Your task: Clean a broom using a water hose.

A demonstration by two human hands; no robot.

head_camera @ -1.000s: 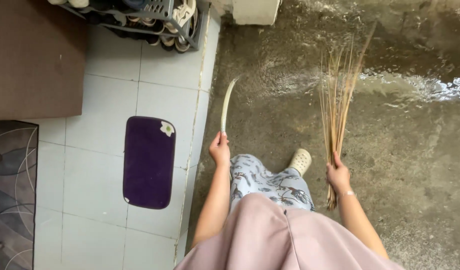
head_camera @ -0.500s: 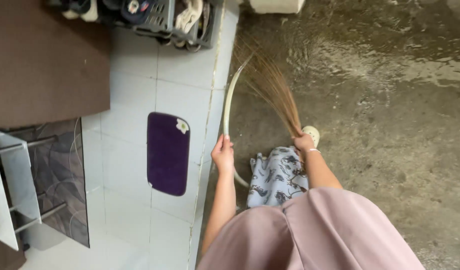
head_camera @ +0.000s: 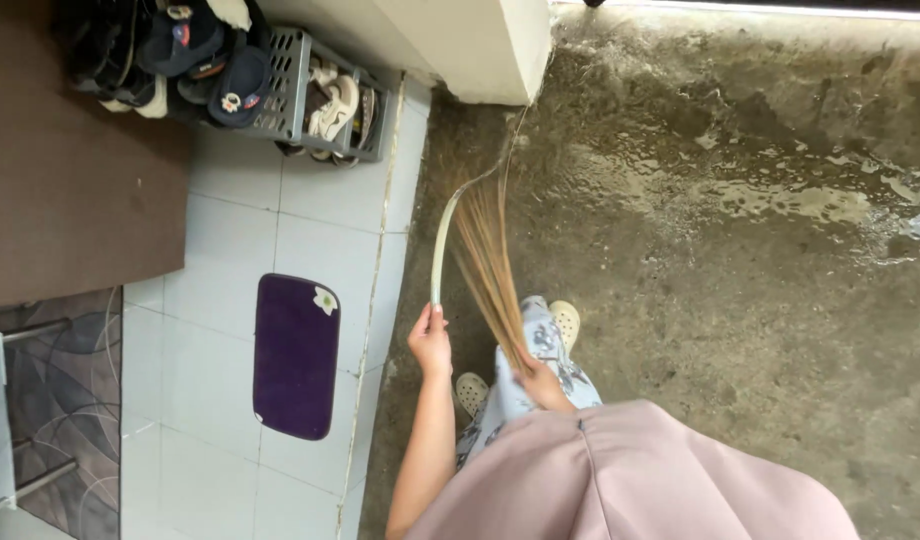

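Two hands work at the edge of white tiled floor (head_camera: 230, 215), where a purple oblong mat (head_camera: 296, 355) lies. Left hand (head_camera: 431, 341) is closed around a pale curved hose (head_camera: 440, 245). Right hand (head_camera: 542, 383) grips a bundle of thin tan broom sticks (head_camera: 485, 260), splayed over wet grey concrete (head_camera: 730, 250).

She's in a loose dusty-pink top (head_camera: 620, 470), plain cloth with a thin seam running down its middle. Both arms are bare, no sleeves showing on the left arm (head_camera: 425, 440). Below the top come pale blue-grey trousers (head_camera: 525, 375) printed all over with small dark figures. On her feet, cream clogs with little round holes across the toe: one (head_camera: 565, 322) out in front, the other (head_camera: 470, 392) nearer, half hidden by the trousers.
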